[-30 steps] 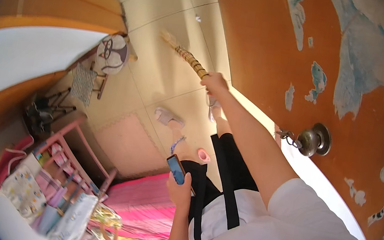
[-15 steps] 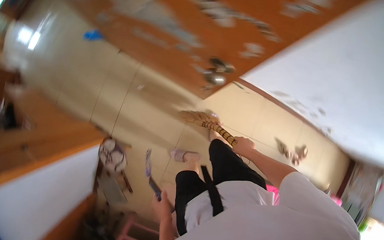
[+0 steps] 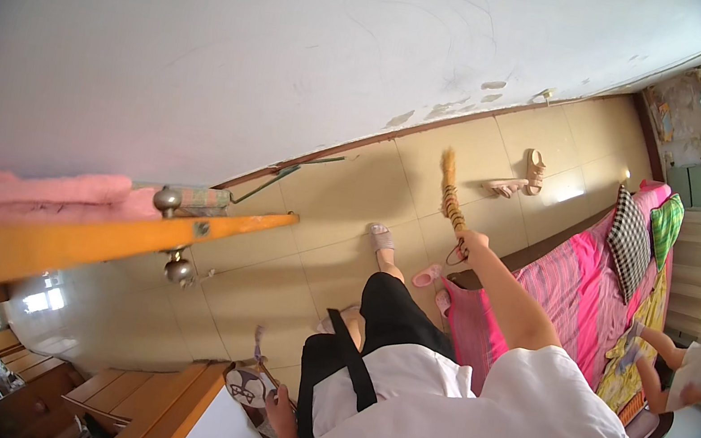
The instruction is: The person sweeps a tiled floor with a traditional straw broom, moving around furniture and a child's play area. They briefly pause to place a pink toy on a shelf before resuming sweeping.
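Observation:
My right hand is closed round the handle of a straw broom. The broom's bristles point away from me over the tiled floor, and a loop hangs at its handle end. Low at my left side, my left hand is closed on a dark-handled thing with a thin purplish end; its kind cannot be made out. Behind that hand is a round, pale patterned stool seat. Beyond the broom lie tan sandals beside the wall.
An orange wooden door with round metal knobs stands edge-on at left. A white wall runs across the far side. At right is a bed with pink striped bedding, where another person sits. Pink slippers lie near my legs.
My view has turned to the right, past the door to the wall and bed. The broom now reaches out farther ahead, towards the sandals. Both hands keep their hold.

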A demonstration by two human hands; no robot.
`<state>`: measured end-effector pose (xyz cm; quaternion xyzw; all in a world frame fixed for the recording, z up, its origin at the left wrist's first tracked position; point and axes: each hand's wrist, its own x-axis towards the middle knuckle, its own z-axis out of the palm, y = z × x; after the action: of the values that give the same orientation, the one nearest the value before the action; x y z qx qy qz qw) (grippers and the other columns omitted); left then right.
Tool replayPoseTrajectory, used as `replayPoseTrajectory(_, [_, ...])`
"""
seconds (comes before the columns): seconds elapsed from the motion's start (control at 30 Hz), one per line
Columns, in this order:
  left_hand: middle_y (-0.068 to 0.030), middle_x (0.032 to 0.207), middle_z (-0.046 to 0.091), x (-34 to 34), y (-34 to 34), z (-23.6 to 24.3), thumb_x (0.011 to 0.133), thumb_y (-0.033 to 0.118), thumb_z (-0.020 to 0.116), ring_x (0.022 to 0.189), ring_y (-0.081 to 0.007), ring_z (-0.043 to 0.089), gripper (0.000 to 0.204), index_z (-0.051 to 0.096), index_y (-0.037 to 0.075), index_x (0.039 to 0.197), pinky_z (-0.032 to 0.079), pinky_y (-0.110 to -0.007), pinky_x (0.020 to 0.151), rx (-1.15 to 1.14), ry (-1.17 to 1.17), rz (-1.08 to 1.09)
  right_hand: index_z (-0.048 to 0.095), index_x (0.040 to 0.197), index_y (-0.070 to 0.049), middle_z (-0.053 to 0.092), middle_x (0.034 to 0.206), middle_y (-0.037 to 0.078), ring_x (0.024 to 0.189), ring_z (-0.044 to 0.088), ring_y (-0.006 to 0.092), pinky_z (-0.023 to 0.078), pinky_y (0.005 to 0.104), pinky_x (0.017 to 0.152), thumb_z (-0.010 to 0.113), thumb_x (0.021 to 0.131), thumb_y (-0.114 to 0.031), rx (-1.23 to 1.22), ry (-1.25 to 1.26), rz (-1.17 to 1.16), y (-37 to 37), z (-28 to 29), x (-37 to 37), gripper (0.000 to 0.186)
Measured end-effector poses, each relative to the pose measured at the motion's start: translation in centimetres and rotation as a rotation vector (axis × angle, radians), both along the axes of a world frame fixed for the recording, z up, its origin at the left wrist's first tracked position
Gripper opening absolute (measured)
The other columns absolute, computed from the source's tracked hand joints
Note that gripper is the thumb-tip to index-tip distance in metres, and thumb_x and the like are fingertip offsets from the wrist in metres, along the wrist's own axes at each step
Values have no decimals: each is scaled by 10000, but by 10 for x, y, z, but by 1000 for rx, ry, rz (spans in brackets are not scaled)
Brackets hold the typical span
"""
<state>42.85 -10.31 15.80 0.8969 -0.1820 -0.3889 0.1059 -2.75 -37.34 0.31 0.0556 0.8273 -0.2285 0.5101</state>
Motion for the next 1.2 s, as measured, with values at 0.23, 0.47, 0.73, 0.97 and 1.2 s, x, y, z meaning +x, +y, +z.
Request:
replayPoseTrajectory(0.23, [-160,1052,573,-66,-58,-4,832,275,596,914,-246,562,530,462,-46,1232,443,-324,793,17,47,105,555,760,29,541,590,102,468,570,204,485,333,407,618,747,-112,95,93,252,-68,-66,-23,155])
replayPoseTrajectory(0.47, [-161,1115,537,-136,-66,24,789,376,607,950,-291,563,577,490,7,1217,439,-382,822,234,-114,-14,628,939,-32,663,793,173,770,667,285,524,365,666,544,741,-205,220,155,1238,-50,-64,79,276])
replayPoseTrajectory(0.73, [-162,1083,520,-168,-48,17,784,408,593,985,-312,538,607,476,17,1234,427,-396,829,237,-114,152,612,1017,-215,652,764,103,697,644,269,500,385,632,541,722,-182,-64,173,1634,-126,-21,112,305])
replayPoseTrajectory(0.97, [-168,1084,514,-182,-1,20,790,419,599,986,-314,528,620,469,12,1239,423,-391,831,217,-26,243,534,1114,-167,649,863,137,824,636,296,494,418,678,521,753,-96,-177,425,1944,-170,-89,200,369])
replayPoseTrajectory(1.2, [-155,1031,529,-179,88,-4,789,416,612,930,-295,537,593,500,9,1206,426,-373,809,176,136,417,469,1139,-141,640,886,155,868,629,305,496,420,716,527,767,-128,-127,464,2120,-51,-86,148,377])
